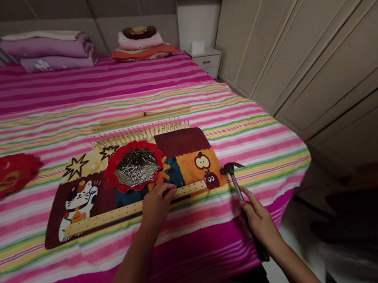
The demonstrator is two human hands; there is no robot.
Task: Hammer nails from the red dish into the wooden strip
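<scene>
A claw hammer (237, 186) with a dark handle is gripped in my right hand (258, 218), its head raised to the right of the patterned mat (193, 136). My left hand (157, 203) rests over a pale wooden strip (108, 217) along the mat's near edge, thumb and fingertips pinched together. What they pinch is too small to make out. Rows of small dark marks run along this strip. Behind the hand, a red scalloped bowl (112, 171) holds a heap of nails (137, 166). At the mat's far edge lies another strip bristling with upright nails (146, 130).
A red plate-like dish (5, 175) lies to the left on the striped bedspread (265, 141). Beyond the mat is another wooden strip (121, 121). Folded bedding (54, 50) and a small stack of pillows (140, 42) sit by the headboard. Wardrobe doors (318, 43) stand right.
</scene>
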